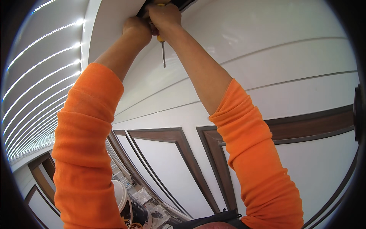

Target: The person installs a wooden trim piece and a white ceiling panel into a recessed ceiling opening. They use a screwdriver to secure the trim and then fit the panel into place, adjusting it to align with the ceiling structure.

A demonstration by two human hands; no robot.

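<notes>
Both my arms, in orange sleeves, reach up to a dark opening [186,4] at the top of the head view. A screwdriver [164,55] with a yellow handle hangs shaft down beneath my right hand [166,17]. Yellow parts of its handle show above and below that hand, whose fingers are closed round it. Beside it, touching or nearly so, my left hand [138,29] has its fingers curled at the opening's edge. What the left fingers grip is hidden behind the hands.
A white panelled wall [289,57] with brown frame trim [312,126] fills the right. Rows of light strips [42,38] line the ceiling at left. Far below, a white-rimmed bucket [121,194] stands beside assorted items on the floor.
</notes>
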